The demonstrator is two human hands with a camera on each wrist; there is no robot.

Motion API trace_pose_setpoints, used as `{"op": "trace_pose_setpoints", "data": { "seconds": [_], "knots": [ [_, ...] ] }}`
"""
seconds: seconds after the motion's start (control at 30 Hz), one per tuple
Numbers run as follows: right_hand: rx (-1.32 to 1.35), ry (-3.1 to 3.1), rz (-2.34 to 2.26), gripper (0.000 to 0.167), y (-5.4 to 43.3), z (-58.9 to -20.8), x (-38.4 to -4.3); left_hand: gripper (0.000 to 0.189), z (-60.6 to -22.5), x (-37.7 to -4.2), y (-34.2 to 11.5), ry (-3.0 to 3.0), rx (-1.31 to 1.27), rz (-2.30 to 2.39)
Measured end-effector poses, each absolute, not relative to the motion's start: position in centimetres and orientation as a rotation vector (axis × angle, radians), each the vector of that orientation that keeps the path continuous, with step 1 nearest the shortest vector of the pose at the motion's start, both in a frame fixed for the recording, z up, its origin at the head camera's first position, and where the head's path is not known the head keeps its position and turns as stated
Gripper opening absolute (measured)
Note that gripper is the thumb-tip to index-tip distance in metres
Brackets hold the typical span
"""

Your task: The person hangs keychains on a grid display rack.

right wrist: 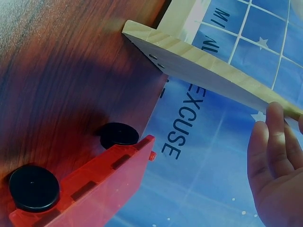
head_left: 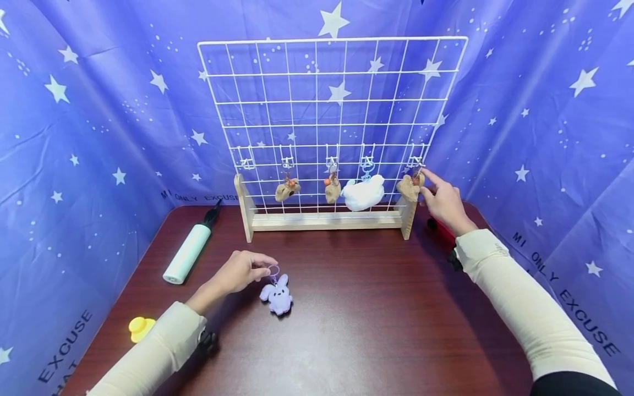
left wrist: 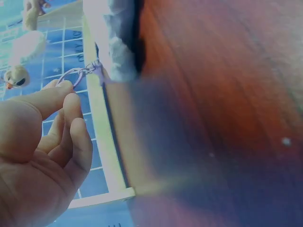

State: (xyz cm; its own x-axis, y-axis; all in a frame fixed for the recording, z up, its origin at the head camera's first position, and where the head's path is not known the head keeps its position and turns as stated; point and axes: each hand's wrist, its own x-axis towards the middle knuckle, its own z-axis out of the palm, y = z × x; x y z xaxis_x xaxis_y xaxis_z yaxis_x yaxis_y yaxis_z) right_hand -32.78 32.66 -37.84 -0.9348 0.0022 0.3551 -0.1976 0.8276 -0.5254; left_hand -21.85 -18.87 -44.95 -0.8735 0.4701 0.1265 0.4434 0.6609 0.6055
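Observation:
My left hand (head_left: 242, 269) pinches the purple ring of a lilac plush bunny keychain (head_left: 278, 297) between thumb and index finger. The bunny hangs just in front of the fingertips, over the table; its ring (left wrist: 71, 75) shows clearly in the left wrist view. My right hand (head_left: 443, 203) is at the right end of a white wire grid rack (head_left: 317, 125), index finger stretched toward the rightmost hook. Beside its fingertips hangs a brown plush keychain (head_left: 408, 188). In the right wrist view the fingers (right wrist: 274, 142) lie against the rack's wooden side post (right wrist: 213, 66).
Two more brown plush keychains (head_left: 287, 190) and a white plush keychain (head_left: 364, 193) hang from the rack's hooks. A mint green hand pump (head_left: 187, 253) and a yellow rubber duck (head_left: 141, 329) are at the left. A red toy piece with black wheels (right wrist: 94, 179) stands by the right post.

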Motion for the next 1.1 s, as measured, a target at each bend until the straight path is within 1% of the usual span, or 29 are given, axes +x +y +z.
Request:
{"op": "trace_pose_setpoints", "data": {
  "seconds": [0.43, 1.1],
  "knots": [
    [0.158, -2.649, 0.824, 0.053, 32.7, -37.7, -32.7, 0.024, -42.5, -22.8, -18.7, 2.909, 0.812, 1.085],
    [0.152, -2.629, 0.848, 0.054, 32.7, -38.0, -32.7, 0.025, -39.3, -24.1, -19.6, 3.046, 0.668, 1.142]
  ]
}}
